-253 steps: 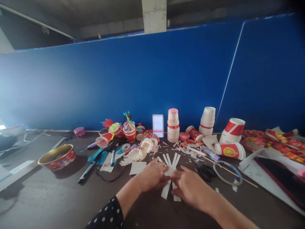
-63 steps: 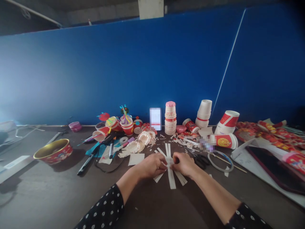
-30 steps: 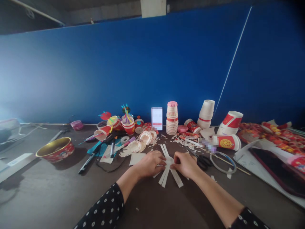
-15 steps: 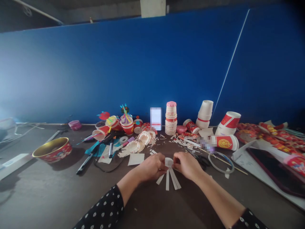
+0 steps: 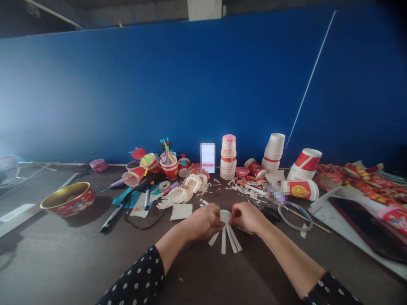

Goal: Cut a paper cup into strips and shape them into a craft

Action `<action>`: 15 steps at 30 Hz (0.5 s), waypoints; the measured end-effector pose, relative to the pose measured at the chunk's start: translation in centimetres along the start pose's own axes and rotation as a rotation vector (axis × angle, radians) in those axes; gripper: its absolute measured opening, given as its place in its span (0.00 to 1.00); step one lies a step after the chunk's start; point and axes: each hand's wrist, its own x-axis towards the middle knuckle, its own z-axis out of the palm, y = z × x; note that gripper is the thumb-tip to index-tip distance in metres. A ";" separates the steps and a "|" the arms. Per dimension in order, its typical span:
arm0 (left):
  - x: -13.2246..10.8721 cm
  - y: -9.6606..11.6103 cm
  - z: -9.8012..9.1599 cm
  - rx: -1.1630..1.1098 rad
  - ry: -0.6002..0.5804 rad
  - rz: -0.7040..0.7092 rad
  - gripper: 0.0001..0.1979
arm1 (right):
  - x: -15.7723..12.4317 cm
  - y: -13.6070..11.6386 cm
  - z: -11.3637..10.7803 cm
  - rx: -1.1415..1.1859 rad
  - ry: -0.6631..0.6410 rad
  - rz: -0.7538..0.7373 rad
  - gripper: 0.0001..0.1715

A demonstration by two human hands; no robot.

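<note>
Left of left hand [image 5: 200, 222]: gold-lined red bowl [image 5: 67, 202], tape roll [image 5: 164, 184]
Beyond right hand [image 5: 248, 218]: black-handled scissors [image 5: 269, 214], stacked paper cups [image 5: 228, 157]
Right of right hand: red paper cup [image 5: 300, 190] on its side, round hoop [image 5: 295, 229]

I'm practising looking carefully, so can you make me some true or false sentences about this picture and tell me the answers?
1. The left hand and right hand both hold a white paper circle with paper strips fanning out below it. True.
2. The left hand is holding scissors. False: the scissors lie beyond the right hand, and nobody holds them.
3. A stack of paper cups stands upright behind the hands. True.
4. The big bowl is blue inside. False: the bowl is gold inside and red outside.
5. A red cup with a gold picture lies on its side. True.
</note>
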 end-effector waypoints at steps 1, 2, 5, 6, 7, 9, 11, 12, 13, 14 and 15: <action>0.0 0.0 0.0 -0.004 0.001 -0.001 0.09 | 0.0 -0.1 0.0 -0.007 -0.001 0.007 0.09; 0.0 0.0 0.1 -0.006 0.002 -0.001 0.09 | -0.1 -0.3 0.0 -0.014 0.000 0.015 0.08; 0.0 -0.1 0.2 -0.011 0.004 -0.008 0.07 | -0.3 -0.7 0.0 -0.033 0.012 0.039 0.07; 0.0 -0.2 0.2 -0.011 0.002 -0.011 0.07 | -0.4 -0.7 0.0 -0.035 0.015 0.041 0.07; 0.0 -0.2 0.3 -0.012 0.001 -0.012 0.07 | -0.4 -0.7 0.0 -0.033 0.014 0.040 0.07; 0.0 -0.2 0.3 -0.021 0.000 -0.014 0.07 | -0.4 -0.5 0.0 -0.026 0.004 0.027 0.08; 0.0 -0.1 0.2 -0.035 0.002 -0.023 0.07 | -0.3 -0.2 -0.1 -0.023 -0.011 0.014 0.08; 0.0 -0.1 0.2 -0.040 0.005 -0.029 0.07 | -0.2 -0.1 -0.1 -0.025 -0.017 0.009 0.08; 0.0 -0.1 0.2 -0.042 0.006 -0.033 0.07 | -0.2 0.0 -0.1 -0.028 -0.022 0.006 0.08; 0.0 -0.1 0.2 -0.040 0.007 -0.036 0.07 | -0.1 0.0 -0.1 -0.033 -0.026 0.004 0.08; -0.1 -0.1 0.2 -0.037 0.007 -0.037 0.08 | 0.0 0.0 -0.1 -0.039 -0.028 0.003 0.08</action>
